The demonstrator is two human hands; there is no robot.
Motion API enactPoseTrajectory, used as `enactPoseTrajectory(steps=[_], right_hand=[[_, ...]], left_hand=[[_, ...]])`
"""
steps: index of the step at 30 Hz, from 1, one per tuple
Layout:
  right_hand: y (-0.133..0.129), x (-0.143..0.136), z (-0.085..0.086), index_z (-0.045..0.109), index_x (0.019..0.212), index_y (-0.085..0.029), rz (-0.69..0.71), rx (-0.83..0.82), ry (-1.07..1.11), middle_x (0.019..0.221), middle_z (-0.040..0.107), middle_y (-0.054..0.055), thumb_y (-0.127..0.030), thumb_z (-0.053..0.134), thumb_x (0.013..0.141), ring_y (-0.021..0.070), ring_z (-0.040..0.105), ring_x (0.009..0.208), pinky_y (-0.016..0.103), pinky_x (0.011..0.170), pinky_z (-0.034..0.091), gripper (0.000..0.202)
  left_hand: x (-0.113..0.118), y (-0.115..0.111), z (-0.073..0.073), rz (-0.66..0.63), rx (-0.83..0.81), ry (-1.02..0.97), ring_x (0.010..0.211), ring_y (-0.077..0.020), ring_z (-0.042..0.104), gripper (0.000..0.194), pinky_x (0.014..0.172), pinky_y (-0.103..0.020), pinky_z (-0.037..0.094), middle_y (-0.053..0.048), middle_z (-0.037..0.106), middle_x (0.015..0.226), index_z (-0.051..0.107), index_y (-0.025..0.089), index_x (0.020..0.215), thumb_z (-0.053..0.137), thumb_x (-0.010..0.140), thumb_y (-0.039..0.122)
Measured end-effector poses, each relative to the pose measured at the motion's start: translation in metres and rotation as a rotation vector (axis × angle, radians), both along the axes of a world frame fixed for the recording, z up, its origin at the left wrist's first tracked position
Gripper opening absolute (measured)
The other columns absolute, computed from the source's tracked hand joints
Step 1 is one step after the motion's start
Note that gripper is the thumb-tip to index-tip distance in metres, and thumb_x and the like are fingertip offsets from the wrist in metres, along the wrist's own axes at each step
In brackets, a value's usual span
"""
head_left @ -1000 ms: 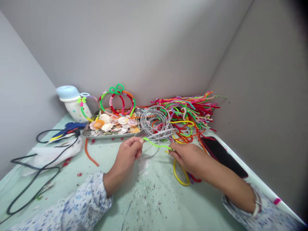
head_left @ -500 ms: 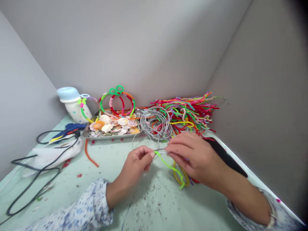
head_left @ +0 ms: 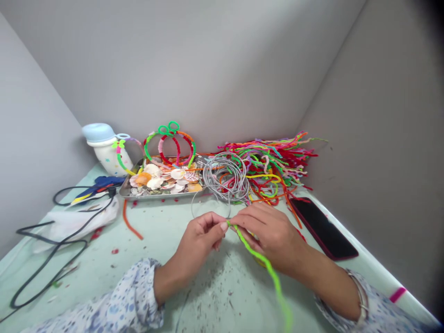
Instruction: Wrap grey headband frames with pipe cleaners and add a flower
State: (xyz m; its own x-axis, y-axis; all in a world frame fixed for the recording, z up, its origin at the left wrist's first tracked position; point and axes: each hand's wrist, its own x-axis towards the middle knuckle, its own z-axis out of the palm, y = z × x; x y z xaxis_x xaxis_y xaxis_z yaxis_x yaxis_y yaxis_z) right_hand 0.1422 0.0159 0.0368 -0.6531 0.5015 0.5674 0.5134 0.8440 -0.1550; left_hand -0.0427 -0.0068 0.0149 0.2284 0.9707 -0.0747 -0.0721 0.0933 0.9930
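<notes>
My left hand [head_left: 199,238] pinches one end of a lime-green pipe cleaner [head_left: 272,270] between thumb and fingers, together with a thin grey wire. The wire runs up to a loose grey wire coil [head_left: 225,178] behind my hands. My right hand [head_left: 275,236] is closed at the same spot, its fingertips close against the left thumb and on the green pipe cleaner. From there the free length hangs over the right fingers and curves down toward me, blurred at its end. A yellow piece beneath the right hand is mostly covered.
A metal tray [head_left: 159,198] of seashells [head_left: 154,182] holds round pipe-cleaner frames [head_left: 178,152]. Behind, right, lies a heap of coloured pipe cleaners [head_left: 274,157]. A black phone [head_left: 324,229] lies at right; a cup [head_left: 109,150], black cable [head_left: 52,254] and plastic bag [head_left: 83,219] stand or lie left.
The right hand has moved in against the left and lowered slightly. The green pipe cleaner's free length now drapes over the right fingers toward me. More of the phone shows.
</notes>
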Motion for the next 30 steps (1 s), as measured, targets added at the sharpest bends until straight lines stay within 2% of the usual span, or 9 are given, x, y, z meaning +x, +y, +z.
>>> enactPoseTrajectory(steps=[6,12,17,30], right_hand=[[-0.004,-0.004,0.001,0.062,0.091,-0.018,-0.033,-0.156,0.101,0.081,0.065,0.004,-0.018,0.050,0.088,0.0157,0.058,0.076,0.028,0.070,0.044,0.013],[-0.008,-0.009,0.003,0.062,0.082,-0.020,-0.126,-0.326,0.173,0.076,0.063,0.001,-0.016,0.051,0.083,0.0133,0.057,0.069,0.025,0.064,0.042,0.011],[-0.010,-0.012,0.008,0.063,0.076,-0.020,-0.186,-0.517,0.244,0.072,0.065,-0.003,-0.013,0.053,0.079,0.0115,0.056,0.064,0.023,0.060,0.041,0.012],[-0.006,-0.011,0.011,0.063,0.073,-0.021,-0.240,-0.839,0.244,0.062,0.057,-0.005,-0.022,0.053,0.081,0.0106,0.050,0.058,0.020,0.054,0.038,0.013]], left_hand=[[0.001,-0.002,0.001,0.034,0.031,0.059,0.049,-0.0089,0.037,0.017,0.048,-0.022,0.031,0.006,0.045,0.056,0.059,0.017,0.077,0.060,0.080,0.033],[-0.001,-0.006,-0.003,0.021,0.143,0.151,0.055,-0.0102,0.040,0.017,0.052,-0.022,0.032,0.004,0.046,0.061,0.058,0.018,0.080,0.055,0.085,0.034],[-0.001,-0.009,0.000,0.029,0.234,0.263,0.057,-0.0110,0.039,0.017,0.053,-0.023,0.032,0.003,0.047,0.064,0.057,0.018,0.080,0.052,0.087,0.032],[-0.003,-0.010,-0.007,0.051,0.531,0.537,0.064,-0.0137,0.047,0.012,0.060,-0.026,0.035,0.000,0.051,0.074,0.056,0.018,0.084,0.047,0.090,0.022]])
